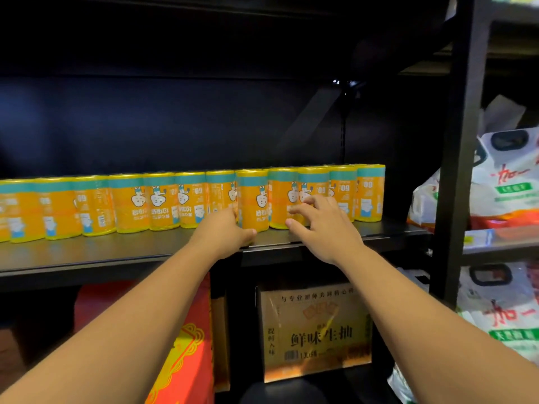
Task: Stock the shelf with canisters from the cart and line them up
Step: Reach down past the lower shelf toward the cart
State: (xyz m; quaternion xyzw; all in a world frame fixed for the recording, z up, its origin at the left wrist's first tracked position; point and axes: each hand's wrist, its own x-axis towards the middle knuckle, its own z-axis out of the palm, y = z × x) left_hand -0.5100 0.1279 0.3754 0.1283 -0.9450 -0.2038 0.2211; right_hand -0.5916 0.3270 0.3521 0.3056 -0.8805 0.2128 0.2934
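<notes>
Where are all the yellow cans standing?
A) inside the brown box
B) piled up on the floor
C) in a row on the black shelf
C: the canisters stand upright, side by side in one row on the black shelf, while the brown box sits on the level below.

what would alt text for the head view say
Two bare arms reach to a black shelf holding a row of orange canisters. The left hand touches one canister standing slightly forward; the right hand is spread open beside it.
</notes>
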